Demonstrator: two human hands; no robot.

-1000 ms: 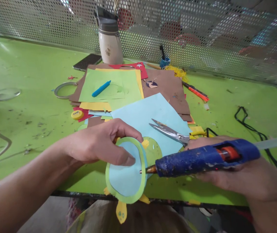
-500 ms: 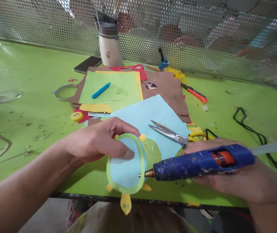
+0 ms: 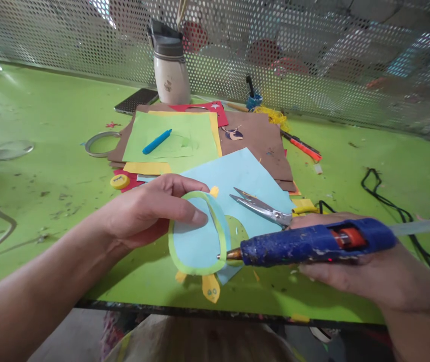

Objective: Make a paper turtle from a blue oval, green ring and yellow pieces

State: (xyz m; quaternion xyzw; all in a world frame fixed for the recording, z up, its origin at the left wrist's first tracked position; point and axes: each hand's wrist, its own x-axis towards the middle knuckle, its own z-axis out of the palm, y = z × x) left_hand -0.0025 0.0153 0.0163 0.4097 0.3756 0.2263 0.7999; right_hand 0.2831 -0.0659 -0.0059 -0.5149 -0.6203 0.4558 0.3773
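Note:
Between thumb and fingers, my left hand (image 3: 154, 211) pinches a paper turtle (image 3: 195, 244) near its upper edge. The turtle has a light blue oval body with a green rim, yellow feet and a yellow head with drawn eyes pointing toward me. My right hand (image 3: 365, 271) is wrapped round a blue hot glue gun (image 3: 305, 246) with a clear glue stick in its back end. Its metal nozzle is at the right side of the turtle's green rim. Silver scissors (image 3: 262, 206) with yellow handles lie just beyond, on a light blue sheet (image 3: 233, 171).
Brown, green and yellow paper sheets (image 3: 195, 120) are stacked at the middle with a blue pen (image 3: 157, 141) on top. Behind stand a white bottle (image 3: 171, 75) and a perforated metal panel (image 3: 218, 45). A tape roll (image 3: 103, 144), yellow cap (image 3: 119, 181) and black cord (image 3: 392, 201) lie around.
My left hand has lifted and turned the turtle, so its head has swung up and to the right. The glue gun's nozzle has risen slightly, staying at the rim.

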